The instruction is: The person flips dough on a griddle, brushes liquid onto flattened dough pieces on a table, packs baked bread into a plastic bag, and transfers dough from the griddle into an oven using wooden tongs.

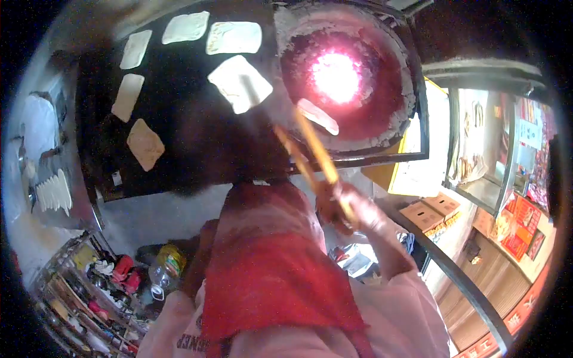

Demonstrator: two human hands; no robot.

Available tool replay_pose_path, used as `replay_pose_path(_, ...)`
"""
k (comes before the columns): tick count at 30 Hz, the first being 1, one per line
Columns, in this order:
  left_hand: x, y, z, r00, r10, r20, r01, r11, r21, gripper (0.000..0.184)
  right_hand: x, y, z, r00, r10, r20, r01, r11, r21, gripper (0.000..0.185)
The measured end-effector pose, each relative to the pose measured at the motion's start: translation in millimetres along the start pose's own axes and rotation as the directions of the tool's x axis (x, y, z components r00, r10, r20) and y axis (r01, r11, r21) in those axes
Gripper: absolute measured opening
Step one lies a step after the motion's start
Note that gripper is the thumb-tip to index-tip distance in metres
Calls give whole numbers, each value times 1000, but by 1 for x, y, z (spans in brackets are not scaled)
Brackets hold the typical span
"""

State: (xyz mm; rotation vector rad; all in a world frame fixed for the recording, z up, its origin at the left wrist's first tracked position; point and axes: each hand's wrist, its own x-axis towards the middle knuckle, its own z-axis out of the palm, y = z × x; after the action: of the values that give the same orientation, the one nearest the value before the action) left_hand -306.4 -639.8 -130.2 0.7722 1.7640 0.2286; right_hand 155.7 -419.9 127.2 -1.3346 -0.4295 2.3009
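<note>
My right hand point(343, 206) is closed around a pair of long wooden tongs point(322, 152), whose two arms spread apart toward their tips. One tip lies by the near end of a flatbread point(318, 116) at the lower-left side of a round oven point(401, 98) with glowing coals; whether it touches the bread, I cannot tell. Left of the oven, a black work surface point(185, 95) carries several flat dough pieces, the closest to the tongs being a white square one point(240, 85). My left arm point(200, 256) hangs in shadow beside the red apron; its fingers are hidden.
The coals point(336, 77) glare brightly. A metal-framed glass case point(477, 146) and cardboard boxes point(422, 216) stand at the right, behind a dark rail point(462, 292). At lower left are a cluttered rack point(83, 298) and a plastic oil bottle point(166, 268).
</note>
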Motion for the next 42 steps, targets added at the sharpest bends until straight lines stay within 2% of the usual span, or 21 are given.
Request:
replay_pose_path(1, 4, 0, -7, 1000, 4, 6, -4, 1000, 3, 22, 1, 9, 17, 999, 13, -33, -17, 989, -146, 52)
replay_pose_path(3, 13, -1, -23, 1000, 18, 18, -18, 1000, 14, 22, 21, 28, 85, 912, 66, -405, -68, 998, 9, 49)
replay_pose_path(5, 21, -4, -41, 999, 26, 30, -27, 999, 26, 22, 78, 49, 99, 997, -18, -70, 22, 998, 55, 39)
replay_pose_path(7, 27, -1, -57, 999, 26, 35, -27, 999, 42, 22, 139, 57, 134, 981, -74, -182, 104, 982, 157, 33)
replay_pose_path(10, 27, 1, -80, 999, 11, 40, -13, 999, 52, 22, 201, 38, 178, 958, 39, -284, 49, 954, 297, 34)
replay_pose_path(12, 25, -2, -91, 999, -4, 40, 2, 998, 61, 23, 219, 32, 192, 915, -176, -363, 312, 879, 360, 33)
replay_pose_path(13, 24, -4, -95, 999, -8, 44, 5, 998, 67, 23, 217, 33, 196, 913, -178, -366, 317, 875, 367, 33)
replay_pose_path(16, 29, -9, -99, 997, -13, 73, 8, 997, 77, 23, 195, 60, 174, 877, -200, -437, 357, 880, 312, 33)
replay_pose_path(20, 41, -14, -89, 994, 5, 110, -16, 995, 102, 23, 137, 71, 134, 898, -87, -432, 241, 918, 315, 29)
replay_pose_path(22, 44, -6, -81, 993, 15, 118, -29, 993, 118, 23, 133, 66, 120, 857, -222, -466, 304, 947, 108, 32)
replay_pose_path(26, 43, 16, -57, 993, 37, 109, -51, 990, 135, 23, 118, 61, 79, 802, -204, -562, 358, 916, 179, 21)
replay_pose_path(29, 34, 29, -26, 995, 39, 93, -50, 992, 117, 23, 52, 34, 35, 775, -211, -595, 388, 903, 186, 28)
replay_pose_path(31, 29, 36, 0, 995, 38, 87, -47, 994, 96, 23, 17, 15, -11, 772, -174, -611, 320, 937, 137, 32)
replay_pose_path(32, 26, 36, 13, 996, 39, 81, -46, 995, 84, 23, 7, 2, -32, 731, -166, -662, 204, 979, -20, 33)
replay_pose_path(33, 22, 38, 26, 996, 36, 78, -41, 997, 71, 24, 1, -2, -58, 769, -147, -622, 175, 984, -16, 34)
replay_pose_path(35, 17, 41, 50, 997, 33, 65, -36, 998, 51, 24, -7, -25, -90, 706, 3, -708, -97, 991, -93, 38)
replay_pose_path(36, 14, 40, 59, 998, 29, 55, -32, 999, 37, 24, -8, -30, -109, 709, 9, -705, -110, 989, -99, 38)
replay_pose_path(37, 10, 41, 68, 999, 26, 45, -28, 999, 30, 24, -11, -31, -129, 836, -188, -515, -119, 855, -505, 42)
replay_pose_path(39, 2, 40, 83, 1000, 17, 23, -17, 1000, 9, 24, -16, -39, -159, 935, -269, -230, -39, 568, -822, 45)
replay_pose_path(40, -3, 40, 89, 1000, 11, 15, -11, 1000, 1, 24, -17, -44, -169, 948, -134, -287, -30, 864, -503, 47)
replay_pose_path(42, -12, 37, 97, 1000, -6, -8, 5, 1000, -18, 24, -12, -53, -178, 961, 27, -277, -55, 994, -94, 54)
